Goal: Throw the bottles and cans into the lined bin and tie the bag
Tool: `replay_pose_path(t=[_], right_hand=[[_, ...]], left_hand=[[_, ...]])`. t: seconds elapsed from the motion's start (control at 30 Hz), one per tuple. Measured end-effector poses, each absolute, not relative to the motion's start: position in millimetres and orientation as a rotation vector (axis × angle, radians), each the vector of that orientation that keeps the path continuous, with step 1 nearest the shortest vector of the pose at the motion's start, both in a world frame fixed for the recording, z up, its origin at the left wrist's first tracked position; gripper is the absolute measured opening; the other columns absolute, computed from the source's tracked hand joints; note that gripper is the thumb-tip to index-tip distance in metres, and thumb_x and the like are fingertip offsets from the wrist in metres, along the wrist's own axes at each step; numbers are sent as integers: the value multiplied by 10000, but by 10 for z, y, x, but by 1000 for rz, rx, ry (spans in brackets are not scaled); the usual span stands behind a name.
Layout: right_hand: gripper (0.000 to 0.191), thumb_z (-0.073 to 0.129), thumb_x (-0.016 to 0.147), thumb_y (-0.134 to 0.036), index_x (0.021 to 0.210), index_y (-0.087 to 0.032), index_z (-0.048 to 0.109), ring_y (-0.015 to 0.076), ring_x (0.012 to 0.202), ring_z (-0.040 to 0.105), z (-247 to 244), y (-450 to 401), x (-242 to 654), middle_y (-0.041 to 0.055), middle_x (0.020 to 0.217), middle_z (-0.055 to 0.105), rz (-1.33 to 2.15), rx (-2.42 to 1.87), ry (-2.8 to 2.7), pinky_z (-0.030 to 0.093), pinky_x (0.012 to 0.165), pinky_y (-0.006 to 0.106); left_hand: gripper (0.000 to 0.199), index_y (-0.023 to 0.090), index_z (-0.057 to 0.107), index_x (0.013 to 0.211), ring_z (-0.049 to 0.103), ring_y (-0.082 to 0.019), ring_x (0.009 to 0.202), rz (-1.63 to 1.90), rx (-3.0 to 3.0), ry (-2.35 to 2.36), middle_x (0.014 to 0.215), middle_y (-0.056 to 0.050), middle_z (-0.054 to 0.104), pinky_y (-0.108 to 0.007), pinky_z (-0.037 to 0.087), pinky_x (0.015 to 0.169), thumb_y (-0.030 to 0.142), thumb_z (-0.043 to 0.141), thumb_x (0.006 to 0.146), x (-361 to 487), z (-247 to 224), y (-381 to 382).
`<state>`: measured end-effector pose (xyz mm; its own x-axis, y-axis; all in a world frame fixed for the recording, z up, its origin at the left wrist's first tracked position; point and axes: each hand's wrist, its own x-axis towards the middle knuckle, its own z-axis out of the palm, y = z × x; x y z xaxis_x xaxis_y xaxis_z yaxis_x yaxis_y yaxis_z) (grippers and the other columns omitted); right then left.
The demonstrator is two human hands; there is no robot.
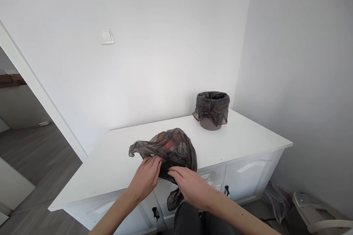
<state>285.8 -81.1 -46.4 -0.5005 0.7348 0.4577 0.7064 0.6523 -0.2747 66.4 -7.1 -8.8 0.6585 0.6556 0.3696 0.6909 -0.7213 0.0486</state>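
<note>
A filled black plastic garbage bag [182, 147] rests at the front edge of the white dresser top, with orange and red contents showing through its thin film. My left hand [147, 172] is closed on the gathered plastic on the bag's near left side. On the near right side, my right hand [190, 185] grips the plastic too, its fingertips partly hidden in the folds. One twisted end of the bag sticks out to the left, and another flap hangs below the dresser's edge. What exactly lies inside cannot be made out.
A small trash bin [211, 123] with a black liner folded over its rim stands at the back right of the dresser [248, 136]. A light switch [107, 37] is on the wall. At the lower right, a clear plastic bag [277, 200] and a grey-white appliance [314, 209] sit beside the dresser.
</note>
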Motion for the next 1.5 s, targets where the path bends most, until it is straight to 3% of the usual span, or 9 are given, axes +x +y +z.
replay_pose_path(t=[0.2,0.4,0.53,0.9,1.03,1.23,1.3,1.4,1.5], right_hand=[[606,476,860,5,1454,-108,513,315,1457,444,-665,-575,2882,174,1528,522,-55,-1245,-2229,423,1197,501],[550,463,1001,-194,1540,-110,389,383,1477,403,-735,-434,2912,230,1573,441,-74,-1422,-2058,445,1151,591],[557,448,1026,-277,1564,-175,342,380,1461,421,-782,-317,2851,207,1562,442,-118,-1497,-1921,463,1128,589],[391,489,1013,-349,1322,-119,554,384,1272,539,-688,200,2488,236,1337,563,-244,-1582,-1947,503,1037,543],[340,528,990,-316,1272,-142,604,363,1195,550,-811,319,2409,211,1272,561,-233,-1597,-1971,504,991,509],[302,520,1006,-375,1108,-132,668,337,1080,556,-892,424,2309,191,1135,575,-293,-1666,-1953,477,962,477],[319,514,1011,-403,1087,-136,671,332,1054,557,-902,440,2294,188,1115,573,-303,-1678,-1942,480,942,465],[297,525,1004,-376,1115,-142,670,332,1066,548,-907,434,2299,183,1121,574,-328,-1660,-1953,476,962,469],[276,518,1009,-349,1128,-153,672,336,1105,540,-904,392,2324,176,1131,583,-336,-1650,-1958,469,994,474]], left_hand=[[345,245,573,1312,697,-307,1018,-530,-2715,-1198,1214,-117,694,-451,561,856,256,373,1031,780,-118,126],[408,263,568,1380,600,-361,1283,-696,-2662,-1205,1339,-126,673,-540,475,1083,382,474,1002,903,-245,293],[469,233,582,1376,573,-405,1326,-686,-2612,-1230,1397,-155,649,-570,484,1076,391,585,934,742,-498,411],[446,196,595,1348,703,-369,1132,-817,-2551,-1280,1187,-144,753,-478,594,885,346,600,928,212,-857,363],[450,195,594,1350,710,-357,1115,-863,-2577,-1422,1227,-149,742,-454,594,861,399,574,950,-24,-886,293],[419,165,705,965,754,-338,758,-711,-2526,-1748,822,-131,760,-397,557,619,507,463,988,-354,-955,218],[407,177,710,975,765,-353,833,-741,-2520,-1745,903,-141,777,-408,577,659,520,491,976,-368,-940,218],[501,187,648,1269,728,-379,1091,-851,-2497,-1605,1189,-158,754,-448,606,821,547,580,928,-294,-883,228],[632,204,563,1412,655,-394,1239,-839,-2478,-1499,1316,-161,704,-494,578,956,577,621,905,-152,-821,241]])
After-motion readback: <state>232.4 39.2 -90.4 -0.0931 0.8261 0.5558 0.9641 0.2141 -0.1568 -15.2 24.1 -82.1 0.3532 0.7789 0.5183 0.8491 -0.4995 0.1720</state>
